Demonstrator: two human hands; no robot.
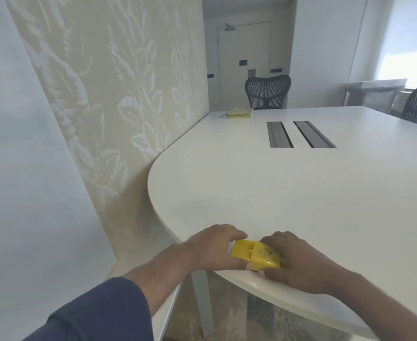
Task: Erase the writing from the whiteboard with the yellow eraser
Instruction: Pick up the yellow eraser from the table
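Fingers [232, 233] of both hands are gripping the yellow rectangular plastic eraser [256, 254] at the white table's [251, 188] near edge; fumbling it could be dropping it floorward.

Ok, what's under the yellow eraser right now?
The white table: the yellow eraser sits at its near edge, left hand and right hand gripping either end. Its underside and the table directly beneath are covered. No whiteboard writing shows.
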